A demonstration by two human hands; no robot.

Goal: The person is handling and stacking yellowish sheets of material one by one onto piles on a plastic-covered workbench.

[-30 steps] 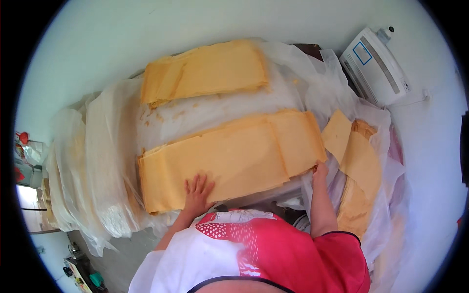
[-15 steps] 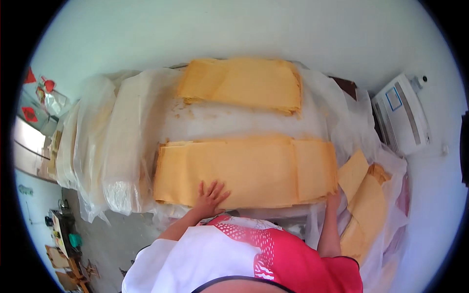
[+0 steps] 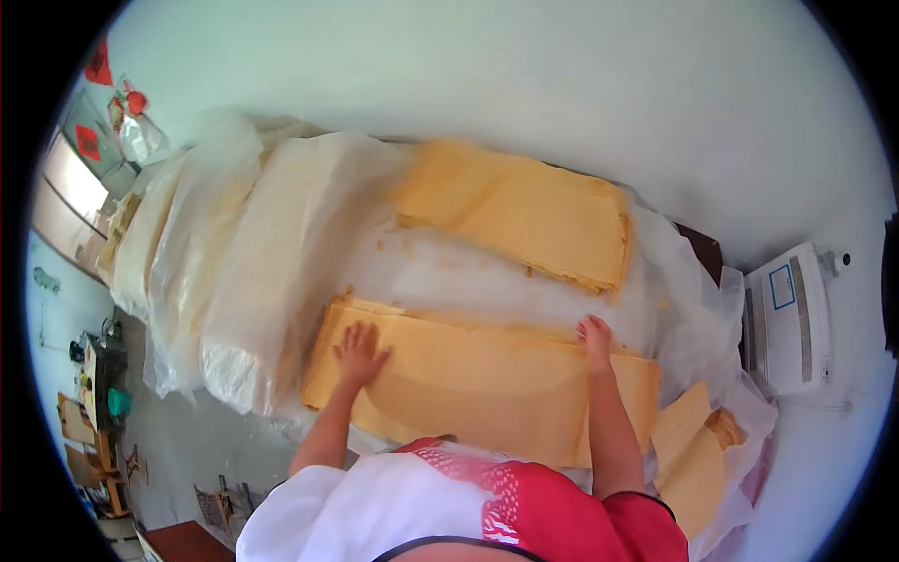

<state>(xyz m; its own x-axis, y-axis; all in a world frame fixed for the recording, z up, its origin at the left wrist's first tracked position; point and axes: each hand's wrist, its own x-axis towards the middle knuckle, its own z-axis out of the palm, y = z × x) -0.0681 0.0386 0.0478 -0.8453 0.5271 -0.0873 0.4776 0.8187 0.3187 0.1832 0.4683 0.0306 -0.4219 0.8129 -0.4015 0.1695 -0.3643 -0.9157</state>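
Note:
A wide stack of thin tan-yellow sheets [image 3: 468, 384] lies in front of me, its edges rough and darker. My left hand [image 3: 359, 354] rests open on the left part of this stack, palm down with the fingers spread. At the stack's far edge, right of the middle, is my right hand [image 3: 594, 337] with its fingers curled together. Anything between those fingers is too small to make out. Farther back sits a second stack of the same sheets [image 3: 524, 211], apart from the near one.
White plastic film [image 3: 459, 278] covers the surface beneath both stacks, with crumbs on it. Large film-wrapped bundles [image 3: 257, 281] stand at the left. Loose folded sheets [image 3: 688, 454] lie at the right. A white appliance [image 3: 791, 318] is by the wall.
My left hand has slid left and farther onto the near stack. My right hand has gone from its near right corner to its far edge. The whole view has tilted.

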